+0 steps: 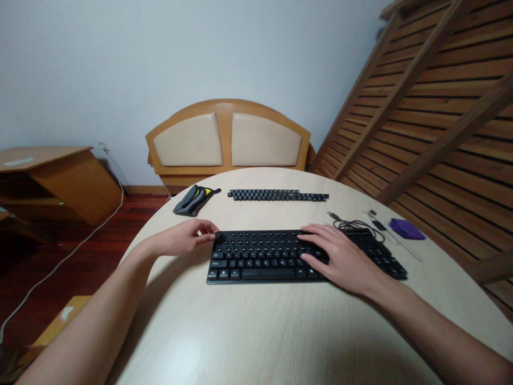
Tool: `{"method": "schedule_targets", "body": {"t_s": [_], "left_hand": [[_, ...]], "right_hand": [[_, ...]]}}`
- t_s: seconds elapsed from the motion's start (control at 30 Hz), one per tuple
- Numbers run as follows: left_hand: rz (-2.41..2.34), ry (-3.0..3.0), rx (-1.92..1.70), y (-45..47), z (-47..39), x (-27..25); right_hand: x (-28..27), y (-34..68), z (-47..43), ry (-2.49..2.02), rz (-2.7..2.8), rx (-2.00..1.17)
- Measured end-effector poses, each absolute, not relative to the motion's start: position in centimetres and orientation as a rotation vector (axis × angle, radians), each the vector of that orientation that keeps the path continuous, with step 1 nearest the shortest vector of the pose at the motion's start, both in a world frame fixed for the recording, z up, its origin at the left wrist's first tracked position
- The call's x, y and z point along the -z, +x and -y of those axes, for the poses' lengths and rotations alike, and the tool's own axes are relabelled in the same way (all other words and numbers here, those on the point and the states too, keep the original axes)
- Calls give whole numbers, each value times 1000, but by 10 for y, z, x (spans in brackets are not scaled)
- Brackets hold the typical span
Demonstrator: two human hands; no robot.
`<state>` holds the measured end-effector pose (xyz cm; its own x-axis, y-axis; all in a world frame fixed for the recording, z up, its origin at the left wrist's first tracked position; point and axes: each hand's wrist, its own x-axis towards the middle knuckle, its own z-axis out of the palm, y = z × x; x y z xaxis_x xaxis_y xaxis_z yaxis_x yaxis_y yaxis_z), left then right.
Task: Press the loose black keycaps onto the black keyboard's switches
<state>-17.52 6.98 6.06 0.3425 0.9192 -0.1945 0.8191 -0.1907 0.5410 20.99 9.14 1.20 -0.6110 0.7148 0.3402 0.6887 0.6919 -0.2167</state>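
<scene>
A black keyboard (264,263) lies flat on the round table, with gaps between the keys in its upper rows. At its top left corner, my left hand (192,235) pinches what looks like a small black keycap (218,235) between thumb and fingertips. Across the right part of the keyboard rests my right hand (336,254), palm down, fingers spread, covering some keys. Behind the keyboard, several loose black keycaps (276,195) are lined up in rows. The keyboard's coiled cable (356,227) sits beyond my right hand.
A grey and yellow folded cloth item (194,200) lies at the table's (240,331) back left. To the right are a purple cloth (406,229) and a slim brush-like tool (374,215). A headboard (228,139) and wooden slats (425,107) stand behind.
</scene>
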Motion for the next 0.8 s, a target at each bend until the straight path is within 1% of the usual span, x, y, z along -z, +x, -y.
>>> {"method": "schedule_targets", "body": {"t_s": [0.3,0.4,0.57,0.8], "left_hand": [[-1390,2036,-180,-178,-68,-59],[-1390,2032,-189,-178,-68,-57],[-1412,2034,-200,-177,-68,-56],[-1430,2048,-174,-176,-67,-58]], "right_hand": [[-32,103,-86,-607,2726,-297],[-29,80,-94,-571,2771,-369],[-14,72,-103,-481,2762,-502],[-10,73,-103,-476,2734,-556]]}}
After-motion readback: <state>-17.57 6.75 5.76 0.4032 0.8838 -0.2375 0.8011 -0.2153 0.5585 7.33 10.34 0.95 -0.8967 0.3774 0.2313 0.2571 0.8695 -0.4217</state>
